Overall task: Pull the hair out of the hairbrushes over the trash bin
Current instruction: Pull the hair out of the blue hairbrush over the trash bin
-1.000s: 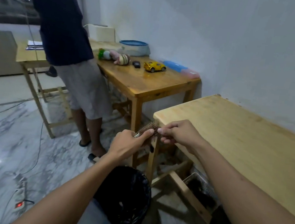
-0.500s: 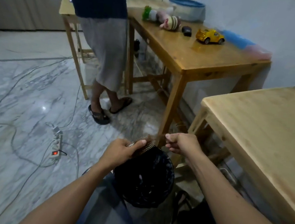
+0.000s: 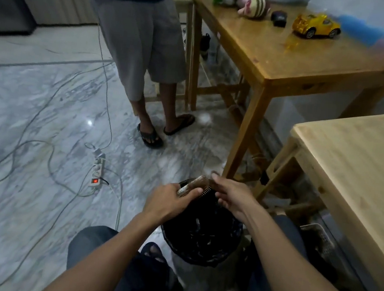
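Left hand [image 3: 169, 203] grips hairbrush [image 3: 194, 185] over the trash bin [image 3: 202, 232]. Right hand [image 3: 233, 196] fingers curl at the bristles; can't tell if pinching hair. Next: pinch, pull clear, drop.

Both forearms reach forward and inward from the bottom of the view, bare to the wrist, and the hands meet close together without touching. The left hand [image 3: 170, 202] is curled into a loose fist — knuckles up, thumb laid forward across what it grips. The right hand [image 3: 233, 195] sits just beside it and slightly higher, palm turned inward, its fingers [image 3: 217, 180] bent and drawn together at the tips — whether they pinch anything is too blurred to tell.
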A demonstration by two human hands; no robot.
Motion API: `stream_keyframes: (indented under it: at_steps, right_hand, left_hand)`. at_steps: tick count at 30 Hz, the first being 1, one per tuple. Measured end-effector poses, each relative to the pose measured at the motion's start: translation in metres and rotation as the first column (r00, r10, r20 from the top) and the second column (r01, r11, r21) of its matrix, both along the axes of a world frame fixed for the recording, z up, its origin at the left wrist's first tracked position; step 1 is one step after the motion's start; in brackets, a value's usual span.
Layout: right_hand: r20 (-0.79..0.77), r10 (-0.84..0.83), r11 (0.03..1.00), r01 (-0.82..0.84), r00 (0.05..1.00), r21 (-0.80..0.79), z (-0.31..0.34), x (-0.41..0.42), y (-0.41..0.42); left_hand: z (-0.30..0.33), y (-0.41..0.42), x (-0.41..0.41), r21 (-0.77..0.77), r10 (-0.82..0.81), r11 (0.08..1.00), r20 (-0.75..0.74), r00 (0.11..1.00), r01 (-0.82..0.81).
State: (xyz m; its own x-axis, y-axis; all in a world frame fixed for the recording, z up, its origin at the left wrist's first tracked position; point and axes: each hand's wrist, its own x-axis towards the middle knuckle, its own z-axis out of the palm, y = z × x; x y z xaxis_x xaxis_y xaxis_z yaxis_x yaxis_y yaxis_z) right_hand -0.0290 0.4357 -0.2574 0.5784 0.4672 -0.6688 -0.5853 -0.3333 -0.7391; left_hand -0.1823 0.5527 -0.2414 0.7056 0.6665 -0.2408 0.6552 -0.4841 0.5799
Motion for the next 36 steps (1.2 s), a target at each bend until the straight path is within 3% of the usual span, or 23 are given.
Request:
stream_keyframes:
  at_steps: [9,14,20,24,26,28,31,33,36]
  right_hand:
    - [0.055,-0.435,0.898,0.437,0.899,-0.055,-0.01,0.049,0.005]
    - [-0.019,-0.541,0.84,0.539,0.841,-0.067,-0.017,0.061,-0.012]
    - [0.049,-0.46,0.882,0.463,0.887,-0.091,-0.019,0.045,-0.034]
    - [0.123,-0.061,0.969,0.089,0.99,-0.229,-0.01,0.037,-0.035]
    - [0.248,0.04,0.974,0.017,0.968,-0.225,0.004,0.033,-0.035]
    - [0.32,0.036,0.992,0.005,0.947,-0.127,0.023,0.03,-0.033]
    - [0.293,0.139,0.988,-0.153,0.946,0.025,0.044,0.023,-0.029]
    - [0.342,0.202,0.971,-0.233,0.918,0.051,0.046,0.019,-0.027]
    - [0.457,0.181,0.979,-0.204,0.871,0.0,0.041,0.017,-0.029]
  left_hand:
    - [-0.006,-0.012,-0.016,-0.003,0.147,0.989,0.034,0.989,-0.147]
    - [0.001,-0.007,-0.037,0.033,0.204,0.978,0.087,0.975,-0.208]
    - [0.021,-0.004,-0.026,0.053,0.231,0.969,0.165,0.959,-0.243]
    - [0.024,-0.014,-0.002,0.045,0.183,0.98,0.163,0.97,-0.193]
    - [0.023,-0.018,0.008,0.071,0.129,0.988,0.14,0.982,-0.14]
    - [0.023,-0.02,0.016,0.104,0.092,0.989,0.131,0.987,-0.107]
    - [0.027,-0.022,0.026,0.179,0.041,0.982,0.104,0.994,-0.059]
    - [0.028,-0.021,0.03,0.233,0.009,0.972,0.077,0.997,-0.027]
    - [0.024,-0.01,0.027,0.21,0.012,0.977,0.048,0.999,-0.022]
